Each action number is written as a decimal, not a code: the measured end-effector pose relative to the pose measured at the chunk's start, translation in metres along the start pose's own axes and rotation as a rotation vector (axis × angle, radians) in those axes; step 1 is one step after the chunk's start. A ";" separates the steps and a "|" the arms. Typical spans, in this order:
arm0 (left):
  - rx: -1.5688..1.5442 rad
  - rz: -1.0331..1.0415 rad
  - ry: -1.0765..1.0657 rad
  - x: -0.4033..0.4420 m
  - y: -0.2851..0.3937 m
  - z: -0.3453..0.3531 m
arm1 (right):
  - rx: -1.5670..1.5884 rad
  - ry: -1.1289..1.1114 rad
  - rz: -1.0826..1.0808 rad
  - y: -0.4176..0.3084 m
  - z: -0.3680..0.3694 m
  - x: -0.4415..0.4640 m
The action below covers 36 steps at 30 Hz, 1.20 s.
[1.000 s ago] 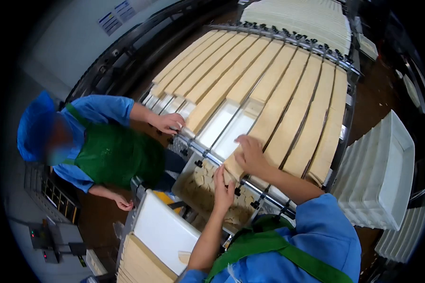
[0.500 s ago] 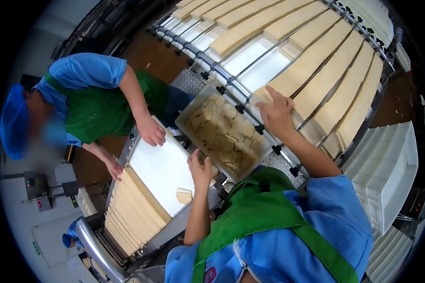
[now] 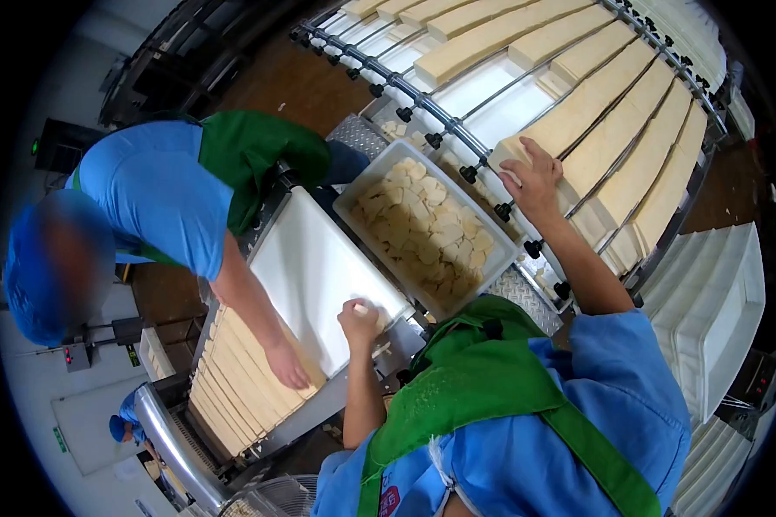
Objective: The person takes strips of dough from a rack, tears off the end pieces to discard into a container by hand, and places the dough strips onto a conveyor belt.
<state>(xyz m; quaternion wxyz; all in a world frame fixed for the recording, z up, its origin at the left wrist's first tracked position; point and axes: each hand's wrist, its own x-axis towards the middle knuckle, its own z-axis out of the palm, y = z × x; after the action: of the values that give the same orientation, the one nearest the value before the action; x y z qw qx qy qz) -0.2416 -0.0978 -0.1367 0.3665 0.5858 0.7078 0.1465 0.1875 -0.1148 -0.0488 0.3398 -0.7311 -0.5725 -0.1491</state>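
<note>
Several long pale strips (image 3: 580, 96) are kept apart, seemingly, by thin rods (image 3: 498, 95); one near end is apparently steadied by the right hand (image 3: 535, 183), fingers spread. Room is given over a white board (image 3: 315, 258) beyond the left hand (image 3: 359, 326), edged by a scrap bin (image 3: 493, 272); a small pale piece (image 3: 367, 308) is held in its curled fingers.

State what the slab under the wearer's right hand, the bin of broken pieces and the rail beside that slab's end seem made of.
Slab: perhaps bread or cake, matt; pale tan, even surface, exact food unclear.
Bin: probably plastic, smooth; whitish walls, rounded corners.
Rail: metal, likely polished steel; bright streaks along its round length.
</note>
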 end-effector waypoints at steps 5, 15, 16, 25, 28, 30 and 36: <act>-0.361 0.181 -0.053 -0.019 0.070 0.027 | 0.010 0.014 0.005 0.001 0.001 0.000; -0.501 0.352 -0.306 -0.051 0.084 0.027 | -0.049 0.015 -0.037 0.001 0.004 -0.001; -0.568 0.296 -0.368 -0.056 0.083 0.021 | -0.053 0.031 -0.034 0.002 0.006 -0.001; -0.723 0.136 -0.006 -0.083 0.029 -0.025 | -0.059 0.044 -0.024 0.010 0.012 -0.004; -0.714 0.138 0.217 -0.082 -0.008 -0.037 | -0.051 0.061 -0.026 0.024 0.023 -0.007; -0.650 0.088 0.322 -0.081 -0.031 -0.052 | -0.091 0.049 -0.052 0.019 0.019 -0.005; 0.157 -0.298 0.909 -0.079 -0.112 -0.090 | -0.225 0.033 -0.076 0.018 0.017 -0.002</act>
<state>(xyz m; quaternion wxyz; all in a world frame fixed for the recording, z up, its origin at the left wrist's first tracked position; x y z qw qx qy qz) -0.3810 -0.1821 -0.1188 -0.0080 0.3807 0.8814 0.2796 0.2005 -0.1066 -0.0681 0.2591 -0.7398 -0.5738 -0.2373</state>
